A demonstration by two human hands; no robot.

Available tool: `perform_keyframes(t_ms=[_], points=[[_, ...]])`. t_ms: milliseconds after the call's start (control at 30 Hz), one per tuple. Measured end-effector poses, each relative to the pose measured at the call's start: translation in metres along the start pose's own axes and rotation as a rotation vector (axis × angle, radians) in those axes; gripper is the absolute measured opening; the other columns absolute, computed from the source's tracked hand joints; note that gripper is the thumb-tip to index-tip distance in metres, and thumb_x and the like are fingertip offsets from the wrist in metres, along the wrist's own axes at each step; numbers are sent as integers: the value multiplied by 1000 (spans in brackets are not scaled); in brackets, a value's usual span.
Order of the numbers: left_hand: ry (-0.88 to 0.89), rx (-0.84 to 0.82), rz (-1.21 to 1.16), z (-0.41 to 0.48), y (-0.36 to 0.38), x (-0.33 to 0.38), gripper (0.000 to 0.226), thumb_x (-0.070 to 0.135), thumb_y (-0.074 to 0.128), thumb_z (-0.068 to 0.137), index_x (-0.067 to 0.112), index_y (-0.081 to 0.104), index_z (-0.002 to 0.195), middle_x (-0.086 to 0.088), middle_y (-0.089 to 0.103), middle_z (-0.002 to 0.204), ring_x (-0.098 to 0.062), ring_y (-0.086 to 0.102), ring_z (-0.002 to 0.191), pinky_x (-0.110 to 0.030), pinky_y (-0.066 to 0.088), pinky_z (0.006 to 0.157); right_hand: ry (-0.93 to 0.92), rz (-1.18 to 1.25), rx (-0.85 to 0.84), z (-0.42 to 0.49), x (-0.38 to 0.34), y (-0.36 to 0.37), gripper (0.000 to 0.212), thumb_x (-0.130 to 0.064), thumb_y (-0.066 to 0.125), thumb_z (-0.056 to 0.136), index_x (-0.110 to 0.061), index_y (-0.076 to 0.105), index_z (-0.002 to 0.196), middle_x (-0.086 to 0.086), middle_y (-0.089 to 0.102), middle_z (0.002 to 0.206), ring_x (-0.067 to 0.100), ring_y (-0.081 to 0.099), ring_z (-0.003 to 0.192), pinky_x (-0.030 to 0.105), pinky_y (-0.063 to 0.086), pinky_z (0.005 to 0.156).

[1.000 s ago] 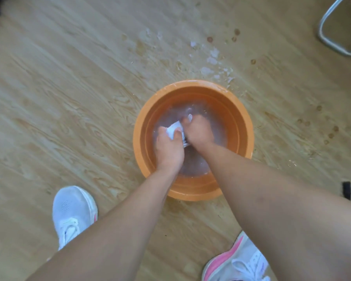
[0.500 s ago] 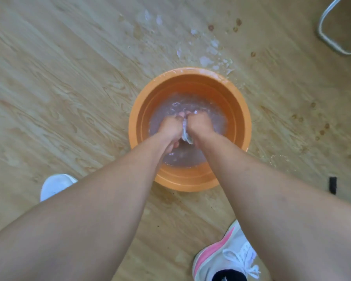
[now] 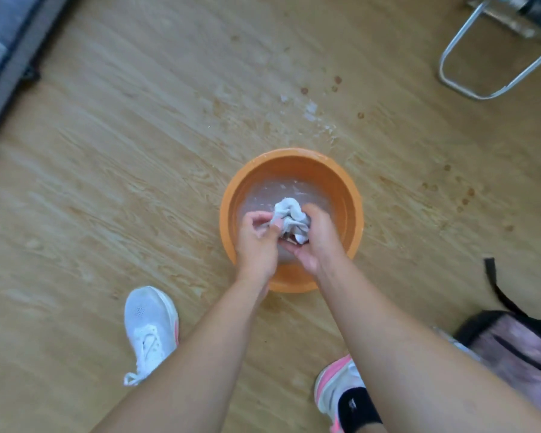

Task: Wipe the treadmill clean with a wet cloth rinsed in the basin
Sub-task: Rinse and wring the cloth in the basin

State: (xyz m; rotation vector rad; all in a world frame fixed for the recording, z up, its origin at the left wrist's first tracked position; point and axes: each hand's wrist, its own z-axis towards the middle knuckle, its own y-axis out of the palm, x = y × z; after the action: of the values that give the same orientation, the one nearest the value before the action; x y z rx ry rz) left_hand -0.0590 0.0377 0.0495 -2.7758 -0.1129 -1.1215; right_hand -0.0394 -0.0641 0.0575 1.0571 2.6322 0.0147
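The left hand and the right hand both grip the bunched white cloth and seem to be squeezing it. The cloth is over the water in the orange basin. The basin sits on the wooden floor, with wet spots by its far side. The rinsing looks nearly done. Wiping the treadmill is not started, I think.
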Motion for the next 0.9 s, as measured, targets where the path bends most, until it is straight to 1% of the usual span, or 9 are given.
perform_keyframes(t_ms=[67, 133, 267, 333, 400, 567, 633, 733, 900], points=[[172, -57, 248, -22, -1, 6, 13, 17, 69, 95, 30, 69, 96, 9, 73, 109, -14, 68, 103, -37, 53, 98, 38, 109, -22, -19, 2, -3, 21, -22, 50, 98, -12, 64, 85, 8, 66, 73, 24, 63, 69, 38, 57, 72], [403, -123, 599, -45, -4, 12, 20, 23, 64, 90, 33, 75, 104, 16, 63, 124, -12, 53, 119, -33, 41, 100, 34, 155, 4, -37, -2, 0, 16, -26, 64, 97, -11, 64, 90, 13, 65, 79, 28, 64, 72, 36, 59, 66], [565, -226, 911, -71, -12, 40, 44, 13, 49, 86, 34, 74, 115, 13, 51, 139, -13, 37, 128, -31, 27, 90, -204, -303, 156, -54, -17, 1, 7, -13, 76, 94, -10, 70, 92, 11, 66, 67, 18, 59, 55, 23, 44, 48], [550, -181, 873, -76, -24, 49, 54, 8, 46, 81, 35, 75, 118, 15, 55, 136, -10, 41, 128, -33, 33, 97, -266, -392, 170, -57, -31, 3, 4, -11, 75, 93, -14, 74, 90, 7, 64, 67, 16, 54, 57, 23, 41, 49], [450, -85, 760, -75, -38, 51, 51, 1, 53, 83, 29, 73, 119, 13, 60, 127, -10, 49, 121, -35, 41, 104, -206, -329, 168, -57, -46, 8, 4, -16, 78, 92, -16, 74, 91, 5, 61, 69, 14, 48, 57, 23, 37, 50], [234, -41, 717, -70, -52, 48, 45, -7, 57, 87, 25, 67, 117, 8, 56, 121, -14, 54, 118, -26, 40, 105, -7, -188, 156, -53, -71, 31, 30, -36, 83, 84, -19, 58, 81, 0, 47, 64, 13, 37, 48, 20, 23, 43], [211, -17, 689, -63, -47, 47, 46, -9, 58, 85, 29, 64, 111, 6, 55, 118, -15, 57, 116, -21, 38, 99, -28, -203, 161, -51, -71, 35, 33, -33, 78, 89, -20, 51, 75, -1, 41, 56, 13, 30, 44, 18, 17, 43], [138, 16, 603, -55, -30, 54, 49, -10, 58, 85, 37, 57, 97, 7, 53, 110, -17, 59, 108, -29, 44, 99, -109, -358, 177, -51, -67, 39, 44, -32, 71, 95, -21, 43, 62, -1, 36, 46, 16, 25, 37, 21, 18, 44], [38, 40, 496, -39, -3, 65, 38, -11, 49, 88, 21, 59, 105, 0, 53, 114, -22, 58, 109, -35, 45, 102, -179, -500, 149, -54, -65, 42, 40, -32, 64, 101, -13, 52, 68, 2, 42, 46, 17, 31, 34, 21, 22, 40]])
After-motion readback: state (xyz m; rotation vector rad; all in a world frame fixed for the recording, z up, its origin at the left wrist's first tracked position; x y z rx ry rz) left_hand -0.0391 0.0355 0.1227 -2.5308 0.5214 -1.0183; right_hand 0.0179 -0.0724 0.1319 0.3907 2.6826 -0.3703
